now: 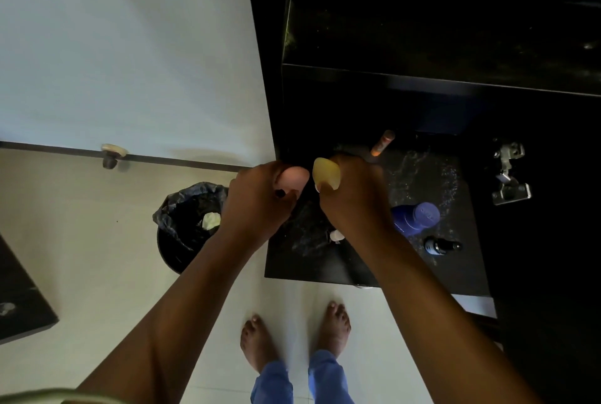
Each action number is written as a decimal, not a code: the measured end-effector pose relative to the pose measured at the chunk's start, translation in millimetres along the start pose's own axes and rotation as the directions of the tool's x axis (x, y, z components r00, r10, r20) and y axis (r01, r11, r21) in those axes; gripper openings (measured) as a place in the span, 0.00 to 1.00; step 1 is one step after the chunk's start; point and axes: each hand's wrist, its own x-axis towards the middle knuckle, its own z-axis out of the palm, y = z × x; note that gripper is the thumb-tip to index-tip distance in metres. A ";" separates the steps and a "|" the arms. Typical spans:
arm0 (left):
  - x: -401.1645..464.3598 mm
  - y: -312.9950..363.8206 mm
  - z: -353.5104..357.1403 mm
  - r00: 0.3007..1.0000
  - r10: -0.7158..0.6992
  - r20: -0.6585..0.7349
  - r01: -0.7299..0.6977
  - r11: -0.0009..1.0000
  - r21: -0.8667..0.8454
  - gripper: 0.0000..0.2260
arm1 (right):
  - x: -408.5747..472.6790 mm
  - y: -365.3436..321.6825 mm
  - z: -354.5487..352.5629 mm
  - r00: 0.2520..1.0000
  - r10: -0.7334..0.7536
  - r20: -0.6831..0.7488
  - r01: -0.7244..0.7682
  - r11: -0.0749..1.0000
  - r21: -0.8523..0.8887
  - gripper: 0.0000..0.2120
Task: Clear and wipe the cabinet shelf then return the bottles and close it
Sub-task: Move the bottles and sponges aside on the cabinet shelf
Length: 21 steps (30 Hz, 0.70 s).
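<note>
A dark cabinet is standing open, its lower shelf dusty. A black-lined bin on the pale floor is holding a crumpled white wad. The left hand is clamping a pink bottle at the shelf's edge; the right hand is gripping a yellow bottle. A blue bottle and a small dark bottle are lying on the shelf, near each other.
</note>
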 end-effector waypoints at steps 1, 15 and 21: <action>-0.5 -1.8 1.3 1.000 -0.007 0.000 0.007 1.000 -0.003 0.18 | 0.0 0.7 0.9 1.000 0.008 0.001 -0.008 1.000 -0.009 0.11; -35.6 -16.6 3.7 0.988 -0.136 -0.080 0.127 0.986 -0.105 0.21 | -9.6 3.2 2.8 0.997 0.070 -0.042 -0.069 0.997 0.045 0.23; -81.5 -8.5 15.7 0.987 -0.138 -0.083 0.125 0.981 -0.149 0.17 | -19.3 -10.5 -39.8 0.990 -0.003 -0.139 0.022 0.990 0.137 0.22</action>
